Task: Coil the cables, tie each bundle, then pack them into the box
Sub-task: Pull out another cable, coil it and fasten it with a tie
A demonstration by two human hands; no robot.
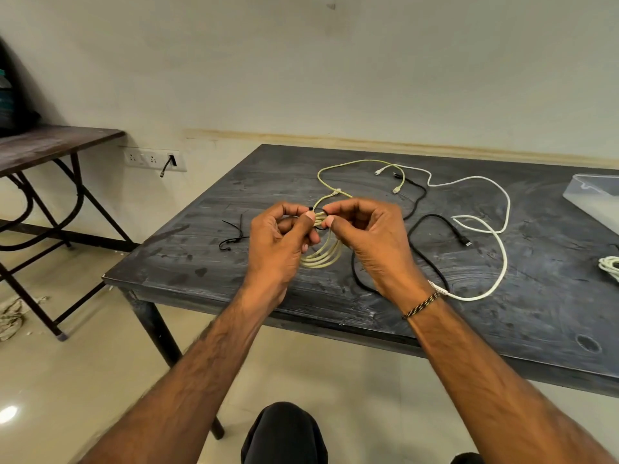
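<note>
A pale yellow-green cable is coiled into several loops (323,254) that hang between my two hands above the dark table (234,182). My left hand (279,242) pinches the top of the coil. My right hand (366,236) pinches the same spot, where a thin black tie (315,209) wraps the bundle. The cable's free end (338,167) trails back across the table. A white cable (495,249) and a black cable (432,219) lie loose to the right. The clear plastic box (593,195) stands at the far right edge.
Loose black ties (234,234) lie on the table left of my hands. Another pale coiled bundle (609,266) shows at the right edge. A second table (50,145) stands to the left, with a wall socket strip (152,159) behind.
</note>
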